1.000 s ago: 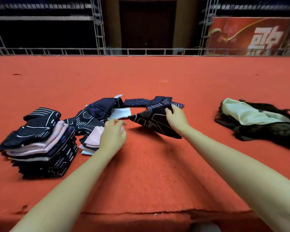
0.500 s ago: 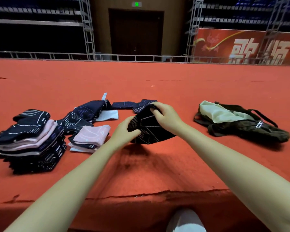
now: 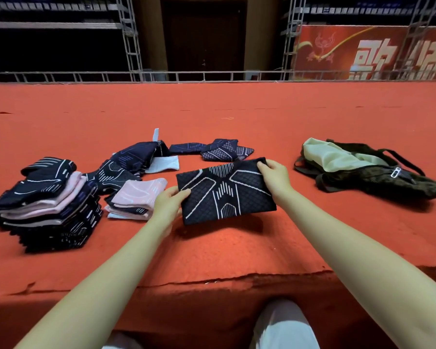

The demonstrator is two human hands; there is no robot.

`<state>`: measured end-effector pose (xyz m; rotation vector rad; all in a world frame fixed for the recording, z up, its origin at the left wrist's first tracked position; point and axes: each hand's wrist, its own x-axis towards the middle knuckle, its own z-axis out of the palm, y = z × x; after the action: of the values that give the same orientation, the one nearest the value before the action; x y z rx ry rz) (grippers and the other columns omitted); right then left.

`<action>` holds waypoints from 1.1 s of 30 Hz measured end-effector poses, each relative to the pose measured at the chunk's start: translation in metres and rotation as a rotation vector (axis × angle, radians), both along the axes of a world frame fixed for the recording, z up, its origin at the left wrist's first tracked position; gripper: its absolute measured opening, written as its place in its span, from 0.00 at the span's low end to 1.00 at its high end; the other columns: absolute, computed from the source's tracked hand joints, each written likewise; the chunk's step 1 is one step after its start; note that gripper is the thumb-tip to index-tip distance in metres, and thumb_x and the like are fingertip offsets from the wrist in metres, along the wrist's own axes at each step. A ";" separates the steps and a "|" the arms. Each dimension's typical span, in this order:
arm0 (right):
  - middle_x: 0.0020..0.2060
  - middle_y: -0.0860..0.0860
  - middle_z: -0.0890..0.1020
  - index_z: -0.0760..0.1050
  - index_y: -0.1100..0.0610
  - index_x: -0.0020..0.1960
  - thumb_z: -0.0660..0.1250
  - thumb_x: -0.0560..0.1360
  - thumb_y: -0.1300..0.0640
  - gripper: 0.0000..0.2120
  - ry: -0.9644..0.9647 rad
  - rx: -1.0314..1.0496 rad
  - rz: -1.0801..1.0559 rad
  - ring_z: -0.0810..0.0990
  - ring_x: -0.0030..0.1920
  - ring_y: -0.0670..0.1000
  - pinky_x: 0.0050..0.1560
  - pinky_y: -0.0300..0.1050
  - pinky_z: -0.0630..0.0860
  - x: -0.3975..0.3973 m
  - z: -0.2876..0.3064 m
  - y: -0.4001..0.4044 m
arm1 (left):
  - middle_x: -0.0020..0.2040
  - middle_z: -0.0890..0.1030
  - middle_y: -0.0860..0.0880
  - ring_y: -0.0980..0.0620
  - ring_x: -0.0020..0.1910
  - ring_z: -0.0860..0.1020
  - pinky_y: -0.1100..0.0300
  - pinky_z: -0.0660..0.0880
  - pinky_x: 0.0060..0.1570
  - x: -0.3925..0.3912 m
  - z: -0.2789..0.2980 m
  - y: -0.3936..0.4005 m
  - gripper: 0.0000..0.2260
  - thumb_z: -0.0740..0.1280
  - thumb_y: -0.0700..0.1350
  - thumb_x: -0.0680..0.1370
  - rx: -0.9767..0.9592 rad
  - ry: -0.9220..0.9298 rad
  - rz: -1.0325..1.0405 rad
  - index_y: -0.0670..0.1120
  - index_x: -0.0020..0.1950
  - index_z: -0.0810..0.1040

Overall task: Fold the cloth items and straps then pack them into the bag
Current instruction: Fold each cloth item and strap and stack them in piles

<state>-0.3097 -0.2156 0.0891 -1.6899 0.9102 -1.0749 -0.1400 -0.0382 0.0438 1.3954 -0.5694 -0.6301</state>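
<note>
Two hands hold one black patterned cloth (image 3: 227, 191) spread flat just above the red carpeted worktop (image 3: 237, 248). The left hand (image 3: 168, 206) pinches its near left edge, thumb on top, and the right hand (image 3: 275, 176) grips its far right corner with curled fingers. Left of the cloth lies a small folded pile topped by a pink piece (image 3: 139, 195), and farther left stands a taller stack of folded cloths (image 3: 45, 205), dark and pink layers alternating. Behind these, unfolded dark patterned pieces (image 3: 131, 159) trail toward another dark piece (image 3: 224, 149) just beyond the held cloth. Well to the right, a dark bag (image 3: 388, 180) lies on its side with a pale green lining or cloth (image 3: 330, 157) showing at its mouth and straps loose around it.
</note>
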 end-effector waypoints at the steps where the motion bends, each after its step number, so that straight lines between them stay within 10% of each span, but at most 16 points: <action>1: 0.40 0.51 0.77 0.79 0.67 0.49 0.61 0.77 0.62 0.11 0.014 0.061 -0.004 0.72 0.43 0.47 0.37 0.38 0.68 -0.001 -0.009 -0.003 | 0.47 0.82 0.47 0.51 0.43 0.79 0.60 0.78 0.42 0.001 -0.005 -0.003 0.05 0.65 0.40 0.77 0.030 -0.048 0.035 0.45 0.51 0.79; 8: 0.56 0.57 0.77 0.68 0.62 0.68 0.66 0.75 0.65 0.22 -0.150 0.459 -0.013 0.76 0.51 0.52 0.48 0.43 0.73 -0.003 -0.050 -0.009 | 0.46 0.82 0.47 0.53 0.43 0.76 0.61 0.71 0.43 0.001 -0.023 -0.022 0.05 0.66 0.39 0.76 0.164 -0.294 0.205 0.42 0.49 0.80; 13: 0.46 0.55 0.79 0.65 0.63 0.70 0.66 0.74 0.66 0.25 -0.456 0.681 0.035 0.78 0.40 0.49 0.39 0.42 0.74 0.000 -0.068 -0.003 | 0.51 0.80 0.47 0.54 0.48 0.76 0.66 0.67 0.48 0.011 -0.043 -0.019 0.12 0.65 0.35 0.74 0.238 -0.431 0.286 0.41 0.57 0.78; 19: 0.41 0.53 0.84 0.79 0.64 0.56 0.67 0.75 0.62 0.11 -0.507 0.535 0.081 0.81 0.43 0.50 0.43 0.43 0.76 -0.005 -0.078 0.007 | 0.49 0.78 0.48 0.56 0.37 0.74 0.63 0.71 0.44 0.014 -0.054 -0.018 0.16 0.67 0.36 0.73 0.169 -0.533 0.348 0.47 0.60 0.75; 33: 0.48 0.50 0.84 0.83 0.59 0.49 0.67 0.76 0.62 0.06 0.110 -0.244 0.315 0.78 0.49 0.41 0.54 0.42 0.73 0.023 -0.093 0.045 | 0.42 0.77 0.51 0.53 0.41 0.75 0.62 0.71 0.43 0.001 -0.049 -0.017 0.13 0.64 0.36 0.73 0.091 -0.826 0.273 0.48 0.55 0.77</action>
<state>-0.2868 -0.1703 -0.0038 -2.0317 0.5688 -0.9129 -0.1391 -0.0555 -0.0048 1.7689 -0.9774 0.1754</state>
